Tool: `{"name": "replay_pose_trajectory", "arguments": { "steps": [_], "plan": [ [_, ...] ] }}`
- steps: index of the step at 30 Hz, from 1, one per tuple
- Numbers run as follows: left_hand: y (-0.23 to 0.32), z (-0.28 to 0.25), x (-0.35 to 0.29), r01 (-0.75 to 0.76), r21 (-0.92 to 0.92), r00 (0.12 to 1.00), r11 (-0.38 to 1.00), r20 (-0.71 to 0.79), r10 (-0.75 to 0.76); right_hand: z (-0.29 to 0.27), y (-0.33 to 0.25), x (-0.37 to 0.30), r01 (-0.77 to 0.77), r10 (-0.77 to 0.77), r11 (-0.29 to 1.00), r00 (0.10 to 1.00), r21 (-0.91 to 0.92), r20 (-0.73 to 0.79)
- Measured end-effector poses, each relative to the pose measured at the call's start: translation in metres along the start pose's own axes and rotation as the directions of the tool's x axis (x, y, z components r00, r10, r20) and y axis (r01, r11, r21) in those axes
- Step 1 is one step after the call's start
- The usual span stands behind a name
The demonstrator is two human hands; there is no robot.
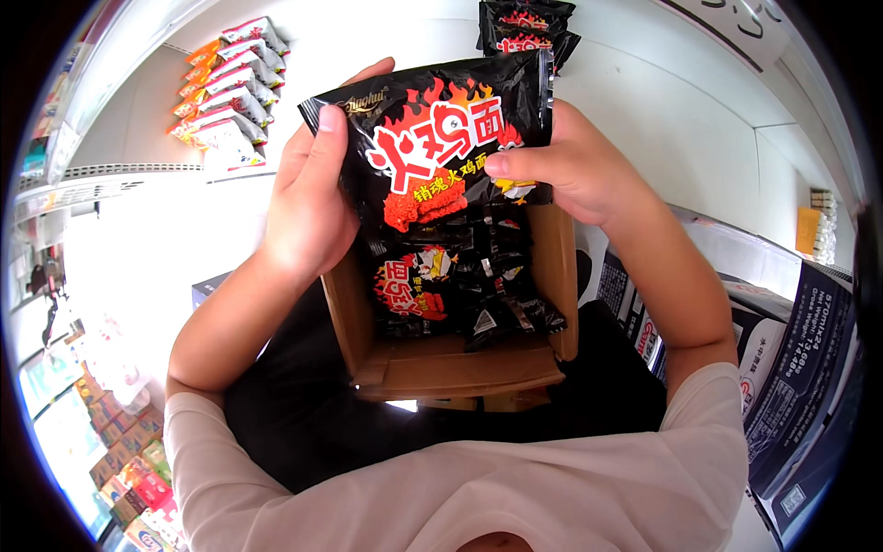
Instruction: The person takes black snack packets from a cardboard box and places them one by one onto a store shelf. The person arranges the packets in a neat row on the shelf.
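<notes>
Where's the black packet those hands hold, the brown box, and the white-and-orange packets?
Black packet [432, 152]: head view, on its printed front.
Brown box [457, 371]: head view, on its near side.
White-and-orange packets [241, 84]: head view, on a middle one.

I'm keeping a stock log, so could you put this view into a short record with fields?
Held item: black packet with flame print
Left hand: grips its left edge, thumb on the front
Right hand: grips its right edge, thumb on the front
Below: open cardboard box with more black packets
White shelf: row of white-and-orange packets, upper left; dark packets, top
Right side: dark cartons
</notes>
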State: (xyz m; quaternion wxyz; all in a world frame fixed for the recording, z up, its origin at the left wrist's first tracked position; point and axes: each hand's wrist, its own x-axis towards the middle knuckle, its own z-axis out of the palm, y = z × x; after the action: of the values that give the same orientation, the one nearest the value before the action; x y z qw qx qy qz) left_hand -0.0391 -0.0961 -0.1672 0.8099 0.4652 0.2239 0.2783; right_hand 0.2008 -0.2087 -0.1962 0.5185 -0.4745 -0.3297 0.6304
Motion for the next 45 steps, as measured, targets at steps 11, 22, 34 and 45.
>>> {"name": "replay_pose_trajectory", "arguments": {
  "steps": [11,22,34,45],
  "plan": [
    [-0.012,-0.039,0.002,-0.061,0.803,0.995,0.593,0.096,-0.028,-0.163,0.020,0.061,0.077,-0.168,0.979,0.825,-0.187,-0.540],
    [-0.030,-0.041,-0.009,-0.151,0.818,0.985,0.555,0.174,0.011,-0.214,0.122,0.119,0.177,-0.225,0.974,0.759,-0.140,-0.611],
    [-0.031,-0.051,-0.013,-0.235,0.731,0.969,0.640,0.224,0.099,-0.229,0.141,0.123,-0.280,-0.339,0.659,0.718,-0.698,-0.608],
    [-0.020,-0.041,-0.022,-0.543,0.711,0.839,0.446,0.474,0.267,-0.226,0.151,0.132,-0.160,-0.644,0.540,0.553,-0.826,-0.528]
  ]
}}
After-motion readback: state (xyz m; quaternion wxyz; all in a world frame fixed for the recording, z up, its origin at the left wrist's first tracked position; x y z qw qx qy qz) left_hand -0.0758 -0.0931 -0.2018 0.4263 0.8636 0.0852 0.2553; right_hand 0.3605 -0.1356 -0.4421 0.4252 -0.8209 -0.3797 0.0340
